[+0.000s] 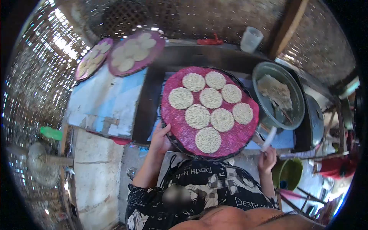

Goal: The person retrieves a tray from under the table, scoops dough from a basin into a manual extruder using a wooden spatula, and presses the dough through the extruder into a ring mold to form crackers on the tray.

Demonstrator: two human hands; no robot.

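Observation:
A round tray with a dark rim is covered by a magenta sheet. Several pale, textured dough rounds lie spread over the sheet. My left hand grips the tray's near-left rim, thumb on top and the other fingers hidden below. Off the tray's near-right edge, my right hand is closed on a flat white strip, blurred, perhaps a plastic scraper. Just beyond that strip stands a green basin holding a pale doughy mass and a utensil with a dark handle.
Two more magenta-covered trays of pale rounds rest at the left on a bluish-white table. A white plastic container and a red item sit along the back ledge. A green bucket stands low at the right.

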